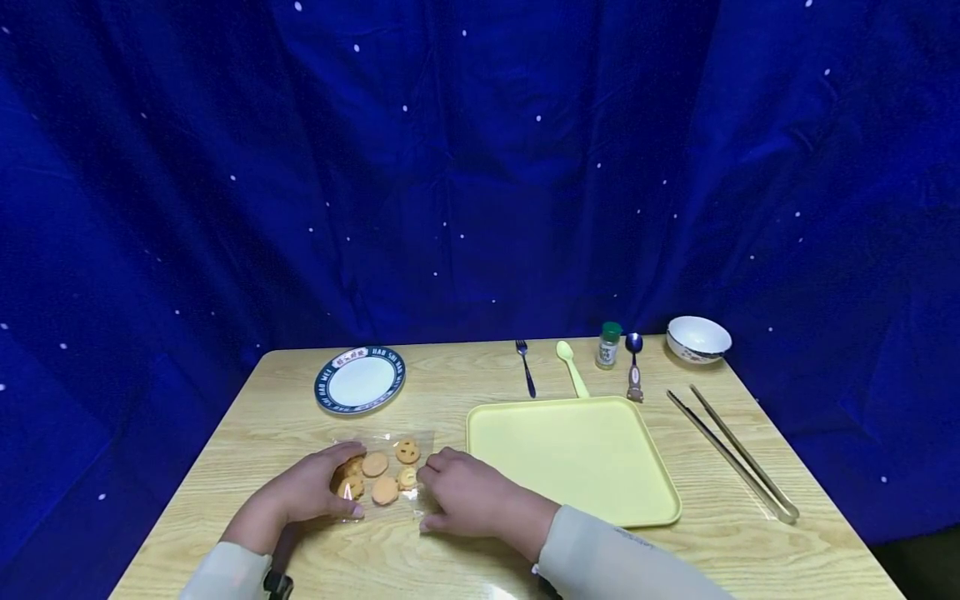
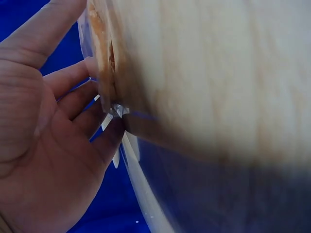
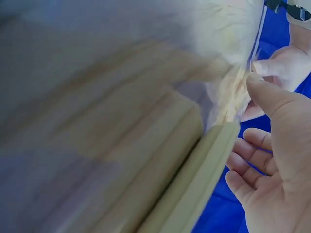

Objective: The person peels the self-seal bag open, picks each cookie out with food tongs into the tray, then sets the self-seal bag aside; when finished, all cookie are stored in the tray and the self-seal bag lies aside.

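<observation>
A clear plastic bag of several round cookies lies flat on the table, left of the tray. At its left end is my left hand, thumb and fingers spread apart over the cookies there. Seen from the left wrist, fingertips touch the edge of the bag. My right hand rests at the bag's right end, thumb apart from the fingers. In the right wrist view the right thumb is right at the bag, and the fingers are relaxed near the table edge.
Beside my right hand lies a pale yellow tray. Behind are a blue-rimmed plate, a fork, a yellow spoon, a green-capped jar, a dark-bowled spoon and a white bowl. Metal tongs lie right.
</observation>
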Tool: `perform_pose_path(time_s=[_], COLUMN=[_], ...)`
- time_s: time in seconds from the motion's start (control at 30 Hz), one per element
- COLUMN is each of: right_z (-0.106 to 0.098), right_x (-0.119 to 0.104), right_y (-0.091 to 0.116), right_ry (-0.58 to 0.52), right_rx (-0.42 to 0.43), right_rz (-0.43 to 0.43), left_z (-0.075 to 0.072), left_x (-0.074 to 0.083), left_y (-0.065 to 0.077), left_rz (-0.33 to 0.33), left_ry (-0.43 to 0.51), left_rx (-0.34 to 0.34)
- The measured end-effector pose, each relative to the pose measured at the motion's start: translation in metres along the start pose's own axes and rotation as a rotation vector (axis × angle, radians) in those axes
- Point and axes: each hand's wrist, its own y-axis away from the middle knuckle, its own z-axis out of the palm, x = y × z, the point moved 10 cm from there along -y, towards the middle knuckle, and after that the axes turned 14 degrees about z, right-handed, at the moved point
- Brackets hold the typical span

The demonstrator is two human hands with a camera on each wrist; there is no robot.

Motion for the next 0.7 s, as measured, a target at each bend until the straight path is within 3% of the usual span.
perform_pose_path(time_s=[0.37,0.7], right_z=[0.007,0.010], right_x=[-0.031,-0.032], right_y=[-0.017,-0.017], right_ry=[0.079,0.088], right_rx=[0.025,0.034], right_rz=[-0.059,-0.048], left_z=[0.002,0.005], left_x=[-0.011,-0.011], left_y=[0.001,0.000], left_rz=[-0.064,-0.088], left_ry=[0.013,0.000], left_rx=[-0.003,-0.014])
